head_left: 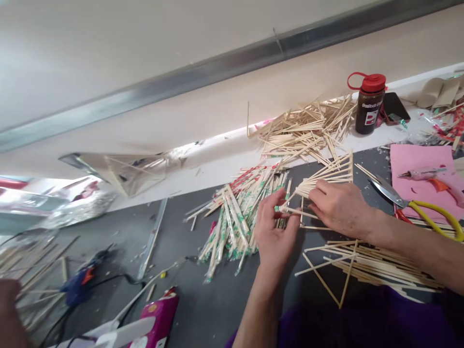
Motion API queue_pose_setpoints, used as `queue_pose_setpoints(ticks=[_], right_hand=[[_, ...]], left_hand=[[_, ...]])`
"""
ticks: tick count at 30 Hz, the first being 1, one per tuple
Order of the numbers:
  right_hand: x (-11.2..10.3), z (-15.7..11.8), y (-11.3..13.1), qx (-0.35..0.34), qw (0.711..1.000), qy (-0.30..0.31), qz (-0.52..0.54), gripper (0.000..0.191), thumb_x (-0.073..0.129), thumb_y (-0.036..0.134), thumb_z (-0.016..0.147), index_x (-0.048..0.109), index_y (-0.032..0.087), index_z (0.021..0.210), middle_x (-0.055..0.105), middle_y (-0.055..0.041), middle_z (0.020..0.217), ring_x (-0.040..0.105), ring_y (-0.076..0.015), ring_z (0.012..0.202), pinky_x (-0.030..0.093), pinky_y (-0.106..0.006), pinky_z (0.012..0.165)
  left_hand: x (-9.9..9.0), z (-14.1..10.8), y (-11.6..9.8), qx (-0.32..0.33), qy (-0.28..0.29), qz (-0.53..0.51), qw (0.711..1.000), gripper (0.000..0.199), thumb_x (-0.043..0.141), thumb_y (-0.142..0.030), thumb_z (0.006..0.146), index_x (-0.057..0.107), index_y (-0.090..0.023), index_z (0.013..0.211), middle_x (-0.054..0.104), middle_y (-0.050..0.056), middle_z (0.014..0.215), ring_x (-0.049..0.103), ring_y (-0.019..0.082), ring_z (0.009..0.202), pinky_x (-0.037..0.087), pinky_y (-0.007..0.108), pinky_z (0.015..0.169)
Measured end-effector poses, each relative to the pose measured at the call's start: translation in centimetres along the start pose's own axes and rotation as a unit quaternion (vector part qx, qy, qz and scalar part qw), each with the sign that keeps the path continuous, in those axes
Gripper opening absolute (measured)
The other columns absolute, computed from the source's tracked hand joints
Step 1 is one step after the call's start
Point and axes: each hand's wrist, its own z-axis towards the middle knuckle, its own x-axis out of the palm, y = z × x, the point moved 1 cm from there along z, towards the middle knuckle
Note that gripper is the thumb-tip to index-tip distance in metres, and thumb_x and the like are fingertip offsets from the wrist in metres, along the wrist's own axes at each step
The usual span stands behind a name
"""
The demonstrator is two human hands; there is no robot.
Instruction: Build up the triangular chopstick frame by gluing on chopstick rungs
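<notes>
A fan-shaped frame of pale wooden sticks (pixel 335 173) stands on the dark table at the right of centre. My right hand (pixel 335 208) is closed on the frame's sticks, its fingertips pressed together near the frame's left part. Just left of it, my left hand (pixel 273 232) has its thumb and fingers apart around the frame's left corner; whether a fingertip touches the stick there I cannot tell. Below my right forearm lie more loose sticks (pixel 384 266) and a triangle of joined sticks (pixel 347 282). Paper-wrapped chopsticks (pixel 235 212) are piled left of my left hand.
Loose sticks (pixel 308 128), a red-lidded bottle (pixel 369 108) and a phone (pixel 396 108) are at the back. Yellow-handled scissors (pixel 426 212) and a pink glue gun (pixel 431 178) lie right. At left are a blue glue gun (pixel 80 282), a purple box (pixel 161 316) and another person's hand (pixel 10 309).
</notes>
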Motion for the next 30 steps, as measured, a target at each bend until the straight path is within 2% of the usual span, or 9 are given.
queue_pose_setpoints(ticks=[5, 9, 16, 30], right_hand=[[0.7, 0.6, 0.1, 0.011, 1.0, -0.003, 0.02, 0.012, 0.051, 0.022, 0.089, 0.061, 0.015, 0.087, 0.063, -0.0068, 0.087, 0.055, -0.0152, 0.068, 0.025, -0.029, 0.052], [1.2, 0.8, 0.2, 0.01, 0.999, -0.007, 0.032, 0.013, 0.05, 0.021, 0.09, 0.061, 0.014, 0.085, 0.063, -0.007, 0.086, 0.056, -0.0156, 0.069, 0.026, -0.03, 0.053], [1.7, 0.7, 0.2, 0.008, 0.999, -0.026, 0.03, 0.016, 0.048, 0.021, 0.09, 0.061, 0.014, 0.084, 0.063, -0.0073, 0.084, 0.057, -0.0161, 0.067, 0.025, -0.03, 0.052], [2.2, 1.0, 0.2, 0.01, 1.0, -0.008, 0.023, 0.025, 0.041, 0.022, 0.094, 0.061, 0.013, 0.082, 0.063, -0.0081, 0.081, 0.057, -0.0166, 0.067, 0.022, -0.03, 0.051]], left_hand=[[-0.2, -0.3, 0.2, 0.019, -0.011, 0.027, 0.999, 0.032, 0.063, -0.019, 0.079, 0.062, -0.022, 0.111, 0.062, 0.006, 0.109, 0.065, 0.017, 0.091, 0.054, 0.026, 0.068], [-0.2, -0.5, 0.7, 0.006, -0.02, 0.038, 0.999, 0.026, 0.065, -0.023, 0.08, 0.064, -0.022, 0.106, 0.065, 0.006, 0.102, 0.066, 0.017, 0.086, 0.054, 0.027, 0.068], [0.0, -0.7, 1.2, -0.018, -0.022, 0.01, 1.0, 0.026, 0.066, -0.024, 0.08, 0.065, -0.022, 0.106, 0.067, 0.004, 0.098, 0.067, 0.017, 0.086, 0.054, 0.03, 0.077], [-0.1, -0.7, 1.2, -0.019, -0.025, 0.009, 0.999, 0.023, 0.066, -0.027, 0.081, 0.066, -0.022, 0.103, 0.068, 0.004, 0.096, 0.066, 0.017, 0.086, 0.053, 0.03, 0.078]])
